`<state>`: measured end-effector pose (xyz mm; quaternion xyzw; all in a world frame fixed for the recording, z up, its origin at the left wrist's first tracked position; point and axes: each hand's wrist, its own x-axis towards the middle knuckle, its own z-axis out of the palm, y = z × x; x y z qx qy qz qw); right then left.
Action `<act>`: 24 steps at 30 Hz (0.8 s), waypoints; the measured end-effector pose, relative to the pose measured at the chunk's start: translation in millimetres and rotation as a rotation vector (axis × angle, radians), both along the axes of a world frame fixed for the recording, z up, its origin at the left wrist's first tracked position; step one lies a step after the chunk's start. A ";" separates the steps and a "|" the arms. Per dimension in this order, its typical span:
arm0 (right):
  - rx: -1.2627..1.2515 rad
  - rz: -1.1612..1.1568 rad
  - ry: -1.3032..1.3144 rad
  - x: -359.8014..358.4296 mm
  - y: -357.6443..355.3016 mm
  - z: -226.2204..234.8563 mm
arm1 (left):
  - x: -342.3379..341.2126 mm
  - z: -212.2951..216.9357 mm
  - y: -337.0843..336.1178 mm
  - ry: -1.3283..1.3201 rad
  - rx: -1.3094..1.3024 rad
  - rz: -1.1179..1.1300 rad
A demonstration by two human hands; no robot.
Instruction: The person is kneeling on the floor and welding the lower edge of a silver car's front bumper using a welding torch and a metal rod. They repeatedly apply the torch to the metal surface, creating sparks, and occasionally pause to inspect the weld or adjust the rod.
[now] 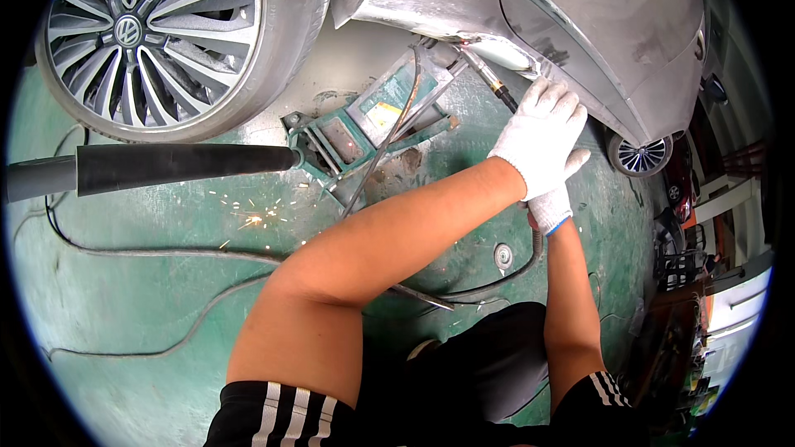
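Observation:
A welding torch (502,94) points its nozzle up and left at the lower edge of a grey car body (530,12), where the metal is bare and shiny. My left hand (540,128), in a white knit glove, is closed over the torch, its fingertips near the panel edge. Behind and below it, my right hand (550,203), gloved alike, grips the rear of the torch; most of its fingers are hidden. A thick torch cable (530,263) leaves below the right hand and curves left across the floor.
A green floor jack (339,139) with a long black handle (186,170) stands under the car beside a large wheel (166,41). Sparks (254,219) glow on the green floor (149,298). Cables (166,253) trail across it, and a small round disc (503,256) lies nearby.

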<state>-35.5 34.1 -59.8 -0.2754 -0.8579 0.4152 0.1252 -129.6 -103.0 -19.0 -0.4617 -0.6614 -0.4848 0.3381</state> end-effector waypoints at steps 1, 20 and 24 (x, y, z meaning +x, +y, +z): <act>-0.004 0.005 0.032 -1.2 5.2 -5.1 | 0.1 0.7 -0.1 -0.002 -0.002 -0.002; 0.239 0.020 -0.116 -7.7 16.6 -35.7 | -10.5 0.1 -0.3 -0.047 -0.020 0.053; 0.046 -0.101 -0.047 -9.0 -9.0 -24.0 | -15.4 -3.9 -2.1 -0.049 -0.007 0.073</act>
